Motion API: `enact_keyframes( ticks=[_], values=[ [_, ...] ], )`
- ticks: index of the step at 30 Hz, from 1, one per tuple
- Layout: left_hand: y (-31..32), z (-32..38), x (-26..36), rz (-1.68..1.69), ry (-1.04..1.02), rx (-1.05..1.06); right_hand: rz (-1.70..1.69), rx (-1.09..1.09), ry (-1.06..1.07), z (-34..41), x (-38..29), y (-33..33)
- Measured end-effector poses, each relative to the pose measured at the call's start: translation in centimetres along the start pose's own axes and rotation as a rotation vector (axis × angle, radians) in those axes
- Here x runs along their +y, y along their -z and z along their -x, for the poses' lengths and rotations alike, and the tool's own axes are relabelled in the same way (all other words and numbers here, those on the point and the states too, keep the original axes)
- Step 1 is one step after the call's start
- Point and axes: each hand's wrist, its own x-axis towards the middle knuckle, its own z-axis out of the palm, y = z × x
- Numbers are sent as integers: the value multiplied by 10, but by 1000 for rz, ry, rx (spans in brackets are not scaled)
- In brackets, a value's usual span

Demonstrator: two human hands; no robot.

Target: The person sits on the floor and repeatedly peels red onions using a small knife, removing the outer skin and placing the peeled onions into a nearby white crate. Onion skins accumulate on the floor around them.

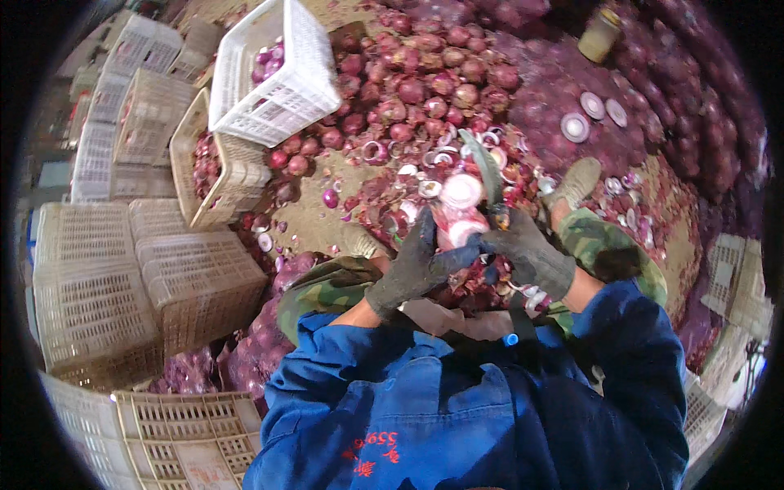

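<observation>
Both my hands wear dark gloves and meet in front of my body. My left hand [413, 263] is closed around a red onion [449, 226] whose pale cut faces show. In my right hand [530, 245] is a knife with a curved, grey-green blade [481, 160] that points away from me; its handle is mostly hidden by the fingers. Beneath the hands lie onion skins and cut rings [430, 188]. A large heap of whole red onions [435, 79] rises beyond them.
A white plastic crate [275, 119] holding some peeled onions stands at upper left, beside a tan crate [236, 177] with onions. More crates [202, 275] are stacked at left. Filled mesh sacks [545, 98] lie at right, bearing onion slices [574, 127] and a jar [599, 37].
</observation>
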Motion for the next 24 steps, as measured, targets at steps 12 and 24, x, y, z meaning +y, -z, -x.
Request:
enact_keyframes(
  ticks=[12,24],
  values=[
    [14,-9,-27,559,414,378,-1173,-71,-1029,-32,-47,20],
    [19,-8,4,-80,430,-123,-746,251,-913,-41,-41,39]
  ],
)
